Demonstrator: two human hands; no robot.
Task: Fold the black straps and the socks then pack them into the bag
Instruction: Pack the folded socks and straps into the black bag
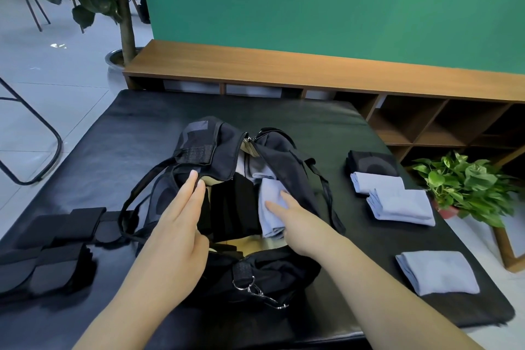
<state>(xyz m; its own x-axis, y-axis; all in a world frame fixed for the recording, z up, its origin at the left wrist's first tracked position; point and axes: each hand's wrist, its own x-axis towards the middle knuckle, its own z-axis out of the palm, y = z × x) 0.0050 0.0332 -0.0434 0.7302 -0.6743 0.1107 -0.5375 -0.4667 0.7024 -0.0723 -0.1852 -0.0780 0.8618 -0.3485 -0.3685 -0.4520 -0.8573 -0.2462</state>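
My black bag (pixel 227 150) lies unzipped on the dark table (pixel 326 122). My left hand (pixel 179 224) holds its left edge open with straight fingers. My right hand (pixel 295 216) presses a folded blue sock (pixel 271 199) inside the bag, beside a folded black strap (pixel 231 207). Right of the bag lie more folded socks (pixel 403 202); left of it, black straps (pixel 56 250).
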